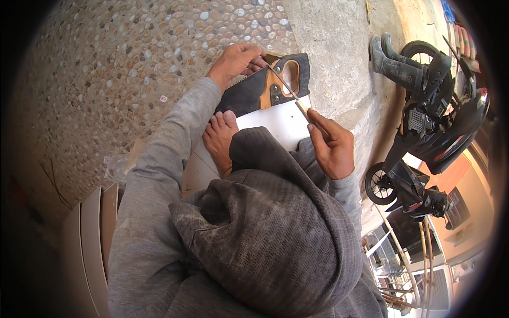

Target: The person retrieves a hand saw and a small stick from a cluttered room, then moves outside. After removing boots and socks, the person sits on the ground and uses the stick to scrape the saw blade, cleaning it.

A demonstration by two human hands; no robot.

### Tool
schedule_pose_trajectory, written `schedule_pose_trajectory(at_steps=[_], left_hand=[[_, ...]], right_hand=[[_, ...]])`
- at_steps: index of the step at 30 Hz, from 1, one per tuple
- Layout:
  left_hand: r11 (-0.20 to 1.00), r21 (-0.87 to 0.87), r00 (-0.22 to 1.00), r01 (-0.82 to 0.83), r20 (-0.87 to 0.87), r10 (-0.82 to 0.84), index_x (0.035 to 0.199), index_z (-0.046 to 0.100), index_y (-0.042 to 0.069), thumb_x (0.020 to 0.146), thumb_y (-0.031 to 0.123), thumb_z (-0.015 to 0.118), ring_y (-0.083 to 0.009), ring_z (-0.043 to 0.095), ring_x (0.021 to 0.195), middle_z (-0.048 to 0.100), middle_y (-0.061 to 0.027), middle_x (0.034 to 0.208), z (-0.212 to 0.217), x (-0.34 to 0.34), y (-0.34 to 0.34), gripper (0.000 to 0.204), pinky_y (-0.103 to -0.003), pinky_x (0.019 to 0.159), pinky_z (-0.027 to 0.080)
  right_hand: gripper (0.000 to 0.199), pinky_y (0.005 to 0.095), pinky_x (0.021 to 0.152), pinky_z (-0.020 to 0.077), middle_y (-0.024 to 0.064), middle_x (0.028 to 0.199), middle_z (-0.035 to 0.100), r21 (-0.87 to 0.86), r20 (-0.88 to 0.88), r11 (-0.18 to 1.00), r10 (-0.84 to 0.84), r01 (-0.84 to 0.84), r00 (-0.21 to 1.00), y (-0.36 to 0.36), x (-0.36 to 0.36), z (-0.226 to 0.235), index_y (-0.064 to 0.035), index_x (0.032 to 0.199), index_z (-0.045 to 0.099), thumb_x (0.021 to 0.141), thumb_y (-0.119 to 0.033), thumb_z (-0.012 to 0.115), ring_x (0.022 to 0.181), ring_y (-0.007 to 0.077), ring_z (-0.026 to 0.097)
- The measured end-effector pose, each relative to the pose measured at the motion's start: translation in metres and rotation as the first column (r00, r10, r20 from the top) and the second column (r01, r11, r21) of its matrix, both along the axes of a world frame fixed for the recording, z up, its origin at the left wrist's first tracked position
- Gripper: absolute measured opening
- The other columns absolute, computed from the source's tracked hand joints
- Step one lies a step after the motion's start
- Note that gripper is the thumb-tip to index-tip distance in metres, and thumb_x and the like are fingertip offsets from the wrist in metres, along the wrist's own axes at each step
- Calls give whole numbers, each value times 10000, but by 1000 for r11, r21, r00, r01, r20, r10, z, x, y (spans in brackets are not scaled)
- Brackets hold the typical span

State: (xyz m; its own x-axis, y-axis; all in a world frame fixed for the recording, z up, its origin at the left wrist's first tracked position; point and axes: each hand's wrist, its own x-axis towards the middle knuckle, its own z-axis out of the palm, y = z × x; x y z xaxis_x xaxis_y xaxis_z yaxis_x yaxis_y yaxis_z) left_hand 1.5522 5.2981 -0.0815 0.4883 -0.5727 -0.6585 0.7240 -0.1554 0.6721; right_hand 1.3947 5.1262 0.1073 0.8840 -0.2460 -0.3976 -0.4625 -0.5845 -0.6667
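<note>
Right hand (334,146) grips a rod (289,89) across the saw (249,92), left hand (238,62) half-curled, hold unclear, foot (219,139) near, boots (395,65) apart.

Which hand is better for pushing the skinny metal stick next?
Probably the right. The right grip holds the skinny metal stick by its pale handle, a good spot to push from. The left grip is by the far tip, near the saw, so it might better steady that end.

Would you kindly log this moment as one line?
right hand: holding thin tool | left hand: near tool's tip | saw: beneath tool | bare foot: at saw's edge
</note>
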Motion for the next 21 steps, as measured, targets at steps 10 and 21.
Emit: schedule_pose_trajectory(at_steps=[10,21], left_hand=[[999,19,999,-27,-17,28,1120,634,28,946,364,535,-103,631,784,696,-71,912,2,0,4,392,-258,748,514],[999,29,999,-32,-10,32,1106,641,13,923,310,574,-110,635,746,701,-75,876,3,-2,9,355,-265,722,526]], right_hand=[[275,349,595,498,179,766,652,-118,-21,988,97,-98,995,4,12,1,-11,1085,675,811,-26,670,660,303,659],[295,316,591,490,164,782,660,-32,31,999,44,-43,999,7,1,-1,0,1107,665,812,8,665,644,273,655]])
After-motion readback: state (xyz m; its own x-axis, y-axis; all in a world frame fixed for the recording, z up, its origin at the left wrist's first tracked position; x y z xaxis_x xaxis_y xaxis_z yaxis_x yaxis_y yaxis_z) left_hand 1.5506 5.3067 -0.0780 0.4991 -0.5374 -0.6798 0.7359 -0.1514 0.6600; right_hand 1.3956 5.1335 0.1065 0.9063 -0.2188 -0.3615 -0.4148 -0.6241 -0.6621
